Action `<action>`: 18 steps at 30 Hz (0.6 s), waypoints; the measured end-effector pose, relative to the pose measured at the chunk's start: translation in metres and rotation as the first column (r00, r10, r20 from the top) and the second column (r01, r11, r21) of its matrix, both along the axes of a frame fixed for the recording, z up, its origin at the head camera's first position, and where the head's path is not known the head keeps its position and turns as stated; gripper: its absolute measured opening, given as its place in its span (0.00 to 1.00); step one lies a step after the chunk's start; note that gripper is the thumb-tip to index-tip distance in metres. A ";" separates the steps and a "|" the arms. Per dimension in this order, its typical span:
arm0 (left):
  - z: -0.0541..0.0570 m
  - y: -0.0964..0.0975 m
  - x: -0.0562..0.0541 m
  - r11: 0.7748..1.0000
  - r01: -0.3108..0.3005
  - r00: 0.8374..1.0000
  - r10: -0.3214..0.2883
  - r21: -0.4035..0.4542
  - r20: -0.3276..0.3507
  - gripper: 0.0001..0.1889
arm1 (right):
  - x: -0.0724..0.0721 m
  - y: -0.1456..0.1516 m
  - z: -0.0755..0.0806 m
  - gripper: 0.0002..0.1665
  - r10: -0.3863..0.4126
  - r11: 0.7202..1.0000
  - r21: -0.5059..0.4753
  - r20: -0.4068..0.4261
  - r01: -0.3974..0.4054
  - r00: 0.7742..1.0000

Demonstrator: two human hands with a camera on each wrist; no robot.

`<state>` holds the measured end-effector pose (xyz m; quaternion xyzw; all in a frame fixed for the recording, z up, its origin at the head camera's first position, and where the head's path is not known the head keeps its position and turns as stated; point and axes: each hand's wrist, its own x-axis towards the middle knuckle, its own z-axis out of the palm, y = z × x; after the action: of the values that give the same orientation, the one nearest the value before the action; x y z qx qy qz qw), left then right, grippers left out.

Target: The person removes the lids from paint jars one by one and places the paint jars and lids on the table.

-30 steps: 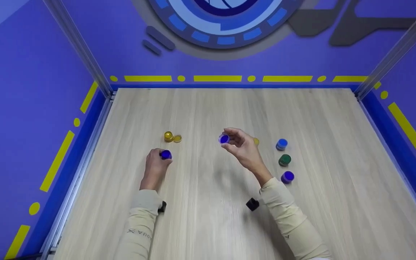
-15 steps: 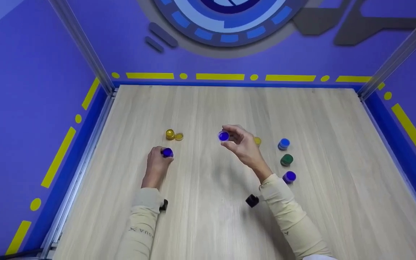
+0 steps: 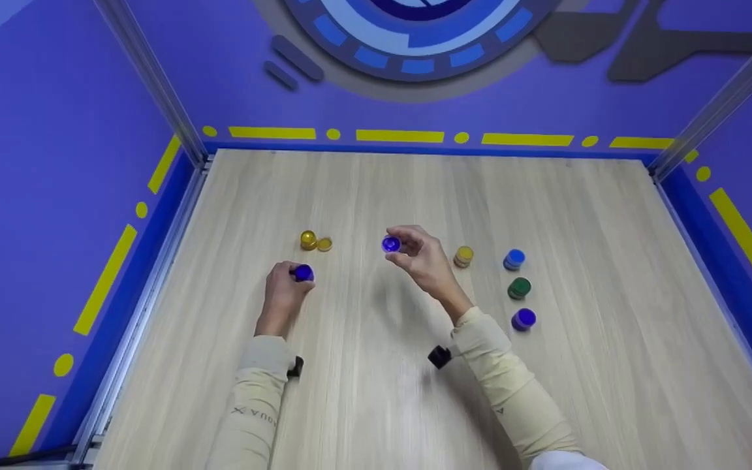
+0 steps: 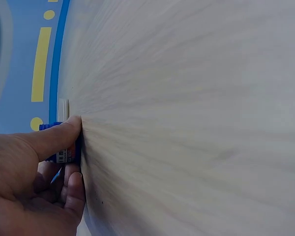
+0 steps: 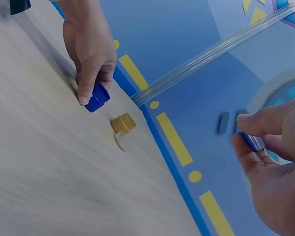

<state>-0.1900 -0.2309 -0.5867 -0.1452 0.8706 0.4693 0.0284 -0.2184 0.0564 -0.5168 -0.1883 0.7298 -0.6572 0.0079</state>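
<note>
My left hand [image 3: 281, 290] grips a small dark blue paint jar [image 3: 303, 273] by its sides, low at the tabletop on the left. Part of the printed label on this jar [image 4: 64, 156] shows below the thumb in the left wrist view. Above the middle of the table, my right hand [image 3: 427, 266] pinches a round blue lid [image 3: 391, 244] between thumb and fingers, its hollow side facing the head camera. Just beyond the left hand stands an uncapped yellow jar [image 3: 308, 240], and its yellow lid [image 3: 325, 244] lies against it.
Right of my right hand stands a capped yellow jar [image 3: 463, 256]. Farther right, a light blue jar [image 3: 514, 259], a green jar [image 3: 519, 288] and a purple-blue jar [image 3: 523, 319] form a column. Blue panels [image 3: 389, 104] border the wooden table [image 3: 376, 189].
My right hand has shifted left with the blue lid, so the capped yellow jar behind it now shows fully. The left hand keeps its hold on the dark blue paint jar.
</note>
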 end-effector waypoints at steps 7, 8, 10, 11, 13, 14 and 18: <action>-0.002 -0.001 0.003 0.999 -0.026 1.000 0.025 0.045 0.016 0.24 | -0.012 -0.025 -0.019 0.22 -0.032 0.993 0.113 0.002 0.032 0.999; -0.002 -0.001 0.003 0.998 -0.029 1.000 0.028 0.055 0.014 0.25 | -0.013 -0.028 -0.021 0.22 -0.038 0.991 0.132 -0.004 0.038 0.999; -0.002 0.000 0.002 0.997 -0.029 1.000 0.029 0.071 0.006 0.24 | -0.015 -0.034 -0.026 0.22 -0.045 0.986 0.159 -0.015 0.047 0.999; -0.002 0.000 0.002 0.997 -0.029 1.000 0.029 0.077 0.002 0.24 | -0.015 -0.037 -0.028 0.22 -0.045 0.984 0.173 -0.019 0.048 0.999; -0.002 0.001 0.002 0.996 -0.026 1.000 0.027 0.081 -0.010 0.23 | -0.016 -0.042 -0.032 0.22 -0.034 0.978 0.204 -0.027 0.039 0.999; -0.001 0.000 0.002 0.997 -0.027 0.999 0.029 0.079 -0.016 0.23 | -0.016 -0.045 -0.033 0.22 -0.025 0.976 0.217 -0.030 0.031 0.999; -0.001 -0.001 0.001 0.998 -0.026 0.999 0.028 0.063 -0.035 0.22 | -0.018 -0.056 -0.037 0.22 0.003 0.963 0.268 -0.033 0.006 0.999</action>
<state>-0.1894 -0.2321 -0.5872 -0.1475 0.8538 0.4992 0.0107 -0.2364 0.0002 -0.5537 -0.1957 0.8122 -0.5492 0.0205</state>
